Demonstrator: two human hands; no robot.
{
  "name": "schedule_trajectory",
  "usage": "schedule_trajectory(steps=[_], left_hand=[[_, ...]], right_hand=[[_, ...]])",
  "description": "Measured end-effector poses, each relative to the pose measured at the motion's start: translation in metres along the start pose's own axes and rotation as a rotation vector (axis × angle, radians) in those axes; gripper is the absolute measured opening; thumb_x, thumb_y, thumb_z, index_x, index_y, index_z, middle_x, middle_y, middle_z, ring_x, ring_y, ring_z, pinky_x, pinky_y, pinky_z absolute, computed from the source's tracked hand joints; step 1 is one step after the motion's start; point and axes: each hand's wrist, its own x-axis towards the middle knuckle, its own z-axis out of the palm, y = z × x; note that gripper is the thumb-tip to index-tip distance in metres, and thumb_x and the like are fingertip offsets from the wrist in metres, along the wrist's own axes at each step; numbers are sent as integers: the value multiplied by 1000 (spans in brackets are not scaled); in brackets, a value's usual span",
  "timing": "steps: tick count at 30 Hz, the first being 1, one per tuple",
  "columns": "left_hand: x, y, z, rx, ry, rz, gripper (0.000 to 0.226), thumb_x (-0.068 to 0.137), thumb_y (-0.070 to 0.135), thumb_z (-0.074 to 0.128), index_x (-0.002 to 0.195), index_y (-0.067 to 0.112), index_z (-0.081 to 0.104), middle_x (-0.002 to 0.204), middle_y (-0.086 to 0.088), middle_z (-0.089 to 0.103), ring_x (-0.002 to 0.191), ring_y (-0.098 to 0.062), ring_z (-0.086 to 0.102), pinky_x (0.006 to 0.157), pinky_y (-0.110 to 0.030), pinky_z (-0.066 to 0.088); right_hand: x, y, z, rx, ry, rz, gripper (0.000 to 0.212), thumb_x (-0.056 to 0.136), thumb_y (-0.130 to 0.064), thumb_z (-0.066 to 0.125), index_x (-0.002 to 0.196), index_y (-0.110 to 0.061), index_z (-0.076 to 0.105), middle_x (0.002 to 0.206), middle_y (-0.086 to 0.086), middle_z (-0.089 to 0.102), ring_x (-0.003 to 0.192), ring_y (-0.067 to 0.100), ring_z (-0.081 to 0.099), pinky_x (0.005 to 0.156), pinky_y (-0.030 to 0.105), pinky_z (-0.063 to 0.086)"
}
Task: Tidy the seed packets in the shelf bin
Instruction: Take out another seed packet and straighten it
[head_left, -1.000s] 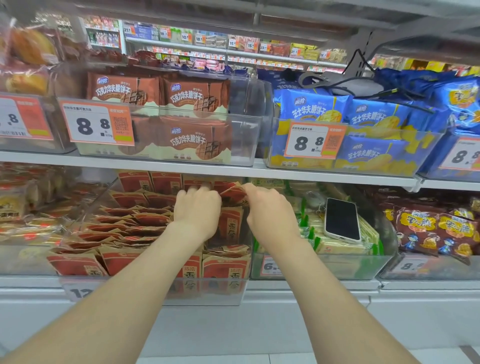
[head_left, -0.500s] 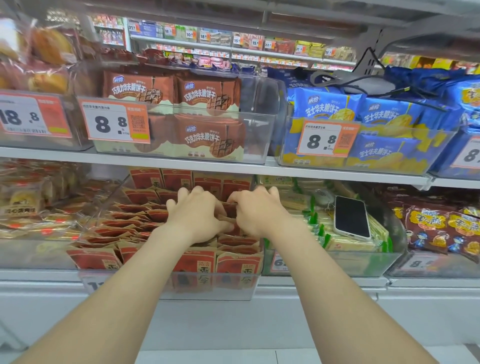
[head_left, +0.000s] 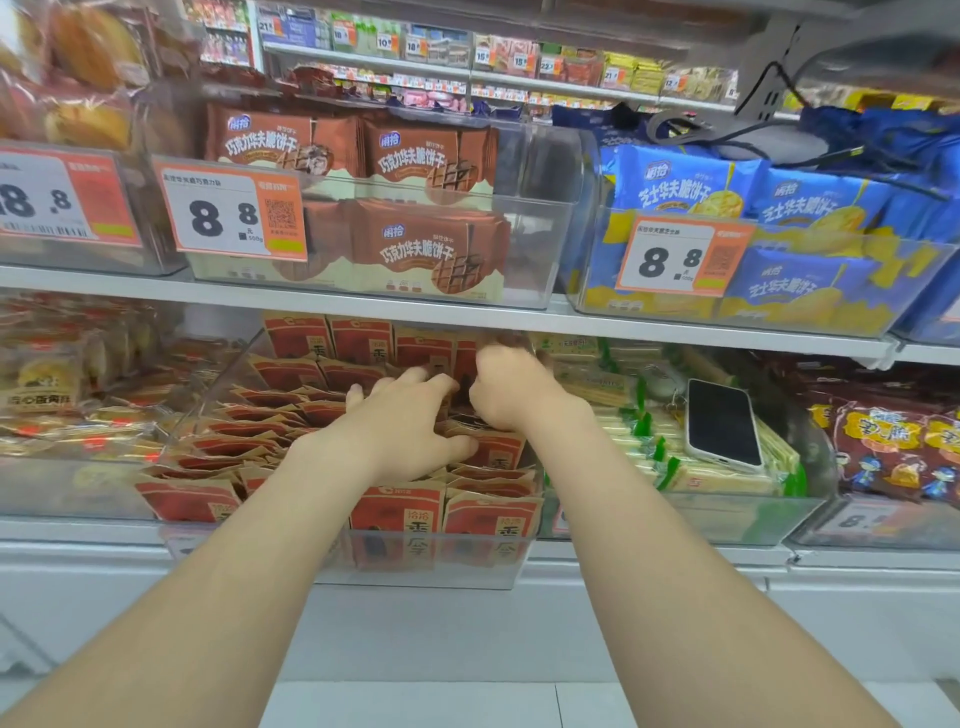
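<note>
— A shop aisle of white metal shelves (head_left: 156, 291). On the lower one sits the clear plastic bin (head_left: 426, 569) of red-and-tan paper seed packets (head_left: 488, 519).

— The hands were bunched together mid-bin and have parted. The left hand (head_left: 410, 426) lies spread flat on the middle rows. The right hand (head_left: 511, 397) has moved to the far upright row, fingers curled (too blurred to tell if it grips a packet).

— So the back row is probably next.

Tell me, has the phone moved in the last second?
No. The phone still lies on the green packets, right of the seed packet bin.
</note>
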Motion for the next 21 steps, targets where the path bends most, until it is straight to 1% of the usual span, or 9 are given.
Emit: schedule_trajectory(steps=[3, 5, 6, 8, 11, 16, 18, 19, 21], left_hand=[[1, -3, 0, -24, 5, 12, 84, 97, 63, 64, 166, 31, 29, 173, -4, 27, 155, -38, 34, 126, -67, 24], [1, -4, 1, -23, 5, 13, 86, 97, 62, 63, 168, 30, 27, 174, -3, 26, 156, -37, 33, 127, -65, 24], [2, -4, 1, -17, 4, 14, 86, 98, 62, 63, 168, 30, 25, 175, -3, 25, 157, -36, 31, 127, -65, 24], [1, -3, 1, -2, 0, 13, 86, 99, 61, 62, 169, 29, 24, 176, -3, 22, 159, -36, 29, 128, -65, 23], [0, -1, 0, 17, -9, 9, 84, 100, 60, 61, 169, 29, 24, 176, -5, 21, 159, -37, 28, 128, -64, 22], [-3, -1, -3, 20, -6, 19, 83, 101, 57, 62, 169, 28, 25, 176, -5, 23, 159, -36, 28, 128, -61, 25], [-4, -1, -3, 17, -3, 16, 85, 101, 57, 63, 169, 25, 25, 176, -6, 25, 159, -35, 29, 128, -60, 27], [-5, -1, -4, 19, -2, 9, 85, 101, 57, 63, 169, 22, 26, 174, -7, 28, 158, -34, 31, 128, -58, 28], [-8, -1, -5, 25, -2, -5, 87, 100, 61, 63, 167, 18, 29, 170, -9, 35, 156, -33, 36, 127, -56, 31]], right_hand=[[12, 1, 7, -65, -32, -16, 74, 99, -16, 50, 167, -14, 19, 173, 14, 19, 162, 36, 10, 131, 62, 4], [15, 2, 8, -90, -22, -9, 74, 100, -16, 50, 168, -17, 19, 175, 12, 17, 164, 34, 6, 131, 62, -5], [16, 1, 8, -115, 12, -4, 70, 100, -16, 52, 165, -17, 28, 173, 12, 24, 162, 34, 12, 130, 62, -3], [16, -2, 8, -171, 122, -6, 60, 97, -13, 59, 155, -17, 43, 162, 13, 44, 154, 36, 34, 130, 60, 12], [17, -2, 10, -161, 218, 7, 52, 95, -9, 67, 144, -18, 54, 144, 11, 60, 134, 36, 56, 123, 50, 34], [14, 9, 8, -287, 200, 59, 42, 94, -13, 72, 135, -15, 60, 141, 10, 60, 138, 33, 51, 125, 48, 27], [9, 12, 9, -324, 233, 14, 35, 94, -10, 70, 128, -15, 64, 133, 11, 64, 133, 35, 55, 122, 48, 31], [7, 13, 10, -318, 242, -7, 29, 95, -10, 70, 124, -14, 66, 128, 12, 66, 128, 36, 59, 117, 47, 37], [1, 17, 11, -261, 251, -40, 21, 97, -10, 70, 118, -15, 69, 117, 11, 69, 114, 36, 67, 96, 42, 48]])
